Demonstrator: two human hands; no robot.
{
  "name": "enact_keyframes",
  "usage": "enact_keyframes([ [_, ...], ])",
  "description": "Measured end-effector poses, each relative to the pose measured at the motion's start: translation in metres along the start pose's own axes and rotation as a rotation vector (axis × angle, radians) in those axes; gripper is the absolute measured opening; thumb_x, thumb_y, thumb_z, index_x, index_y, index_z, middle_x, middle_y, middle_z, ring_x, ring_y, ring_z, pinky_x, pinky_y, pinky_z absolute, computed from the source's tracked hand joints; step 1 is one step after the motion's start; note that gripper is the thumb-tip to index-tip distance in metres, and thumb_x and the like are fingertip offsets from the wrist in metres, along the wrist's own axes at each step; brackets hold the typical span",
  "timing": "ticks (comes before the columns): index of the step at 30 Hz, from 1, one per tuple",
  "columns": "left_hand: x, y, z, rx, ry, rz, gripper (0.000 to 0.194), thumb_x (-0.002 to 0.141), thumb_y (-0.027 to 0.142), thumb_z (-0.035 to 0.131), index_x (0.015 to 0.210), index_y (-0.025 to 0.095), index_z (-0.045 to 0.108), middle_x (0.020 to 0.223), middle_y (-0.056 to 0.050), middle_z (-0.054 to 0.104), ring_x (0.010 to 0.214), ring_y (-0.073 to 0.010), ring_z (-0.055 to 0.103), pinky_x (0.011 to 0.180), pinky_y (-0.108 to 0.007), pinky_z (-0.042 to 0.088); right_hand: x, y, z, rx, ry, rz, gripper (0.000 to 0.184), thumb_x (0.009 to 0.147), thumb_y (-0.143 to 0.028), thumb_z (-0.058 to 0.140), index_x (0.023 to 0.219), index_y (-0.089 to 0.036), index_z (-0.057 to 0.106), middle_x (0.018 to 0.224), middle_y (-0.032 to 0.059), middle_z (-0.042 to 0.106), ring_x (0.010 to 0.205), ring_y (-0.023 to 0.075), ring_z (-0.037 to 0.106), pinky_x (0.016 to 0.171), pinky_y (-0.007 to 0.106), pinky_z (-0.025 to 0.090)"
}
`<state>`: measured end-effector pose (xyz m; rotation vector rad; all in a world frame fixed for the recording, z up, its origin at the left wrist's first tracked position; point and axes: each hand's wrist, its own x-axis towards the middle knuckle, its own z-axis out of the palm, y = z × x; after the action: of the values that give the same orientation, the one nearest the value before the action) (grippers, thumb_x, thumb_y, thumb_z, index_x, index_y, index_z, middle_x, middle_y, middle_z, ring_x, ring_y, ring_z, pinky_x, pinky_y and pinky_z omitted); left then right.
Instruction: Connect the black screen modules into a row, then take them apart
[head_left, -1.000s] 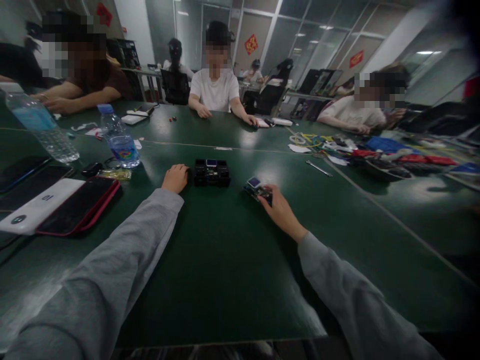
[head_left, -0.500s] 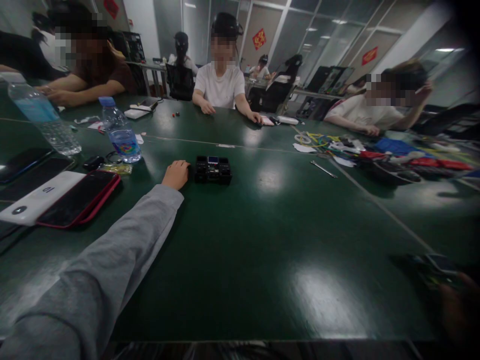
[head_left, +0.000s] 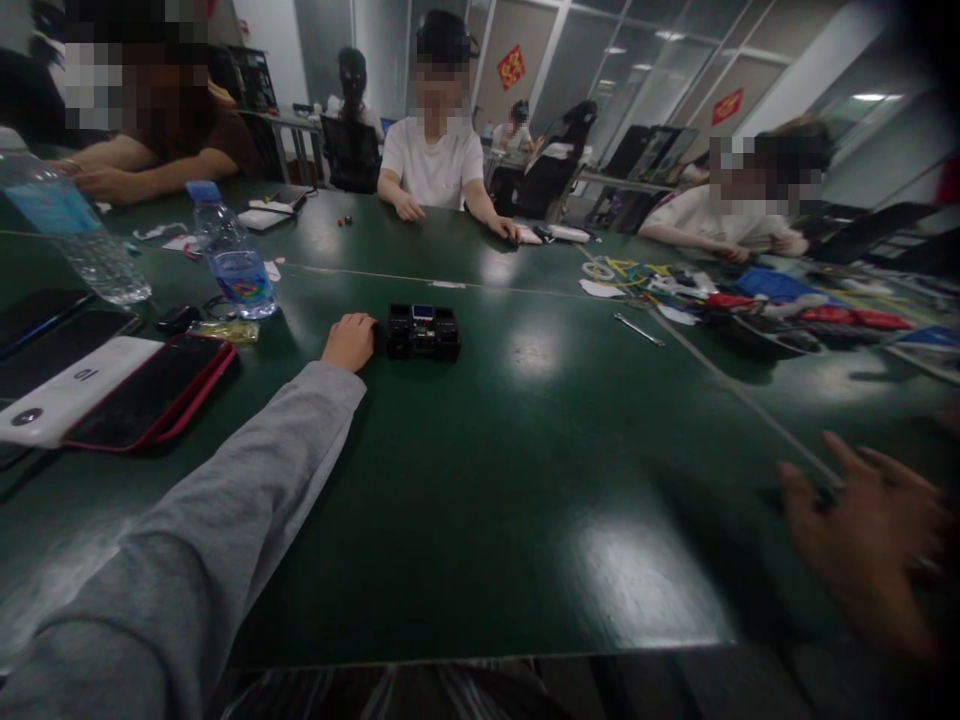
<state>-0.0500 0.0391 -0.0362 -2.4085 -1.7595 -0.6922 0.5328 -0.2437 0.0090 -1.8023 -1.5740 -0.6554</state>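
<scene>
My left hand [head_left: 350,342] rests on the green table [head_left: 525,480], its fingers curled down. Something dark shows at the fingertips, but I cannot make out what it is. Just right of that hand stands a small black device [head_left: 424,332] with a little screen on top and blocky sides. At the lower right, my right hand [head_left: 862,530] is over the table, blurred and dim, fingers spread, with nothing visible in its grasp.
Phones [head_left: 150,390] and two water bottles [head_left: 232,260] occupy the left side. A wrench [head_left: 637,330] lies right of centre, near a pile of cables and coloured items [head_left: 780,310]. Co-workers sit around the far side, one in a white shirt [head_left: 435,160] opposite me.
My right hand, earlier holding a dark device with a screen at the lower right, has come further into view with fingers spread; that device no longer shows. My left hand stays beside the black device.
</scene>
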Motion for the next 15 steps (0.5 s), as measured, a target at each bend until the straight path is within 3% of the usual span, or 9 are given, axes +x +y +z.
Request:
enact_keyframes([
  [1,0.0,0.0,0.0,-0.002,-0.004,-0.002,0.036,0.093,0.018,0.038,0.12,0.016,0.062,0.127,-0.017,0.06,0.119,-0.0306,0.052,0.099,-0.05,0.045,0.009,-0.032,0.014,0.043,-0.084,-0.019,0.069,0.094,-0.07,0.032,0.152,-0.032,0.032,0.141,0.0227,0.044,0.136,0.0391,0.035,0.097,0.065,0.037],
  [3,0.0,0.0,-0.001,0.003,-0.016,-0.004,0.037,0.093,0.018,0.038,0.121,0.015,0.062,0.128,-0.017,0.06,0.119,-0.0309,0.052,0.098,-0.05,0.046,0.023,-0.105,0.047,0.104,-0.084,-0.07,0.061,0.095,-0.068,0.032,0.148,-0.038,0.037,0.143,0.0162,0.044,0.133,0.0388,0.039,0.098,0.066,0.035],
  [6,0.0,-0.001,0.0,0.01,-0.011,-0.005,0.037,0.093,0.019,0.038,0.121,0.015,0.061,0.129,-0.017,0.06,0.119,-0.031,0.052,0.097,-0.05,0.046,0.04,-0.21,0.099,0.266,-0.311,-0.355,0.056,0.1,-0.055,0.034,0.151,-0.031,0.029,0.154,0.0109,0.031,0.138,0.0372,0.032,0.103,0.066,0.032],
  [8,0.001,-0.002,0.001,0.002,0.001,-0.006,0.036,0.093,0.019,0.039,0.121,0.016,0.062,0.128,-0.016,0.06,0.119,-0.0304,0.052,0.098,-0.05,0.046,0.051,-0.262,0.129,0.345,-0.354,-0.512,0.055,0.101,-0.046,0.038,0.152,-0.03,0.024,0.159,0.0068,0.021,0.144,0.0324,0.023,0.113,0.061,0.022],
  [11,0.001,-0.003,0.003,-0.005,0.005,0.004,0.035,0.093,0.019,0.04,0.12,0.016,0.062,0.127,-0.016,0.061,0.119,-0.0302,0.052,0.099,-0.049,0.045,0.067,-0.302,0.162,0.43,-0.401,-0.61,0.052,0.102,-0.036,0.04,0.151,-0.029,0.025,0.159,0.0044,0.023,0.145,0.0271,0.021,0.117,0.055,0.017],
  [15,0.001,0.001,-0.001,0.011,-0.014,-0.005,0.036,0.094,0.019,0.038,0.122,0.015,0.061,0.128,-0.017,0.06,0.12,-0.0313,0.051,0.098,-0.051,0.045,0.078,-0.305,0.18,0.518,-0.4,-0.565,0.039,0.1,-0.04,0.046,0.134,-0.022,0.045,0.142,0.011,0.047,0.134,0.0298,0.039,0.11,0.052,0.034],
])
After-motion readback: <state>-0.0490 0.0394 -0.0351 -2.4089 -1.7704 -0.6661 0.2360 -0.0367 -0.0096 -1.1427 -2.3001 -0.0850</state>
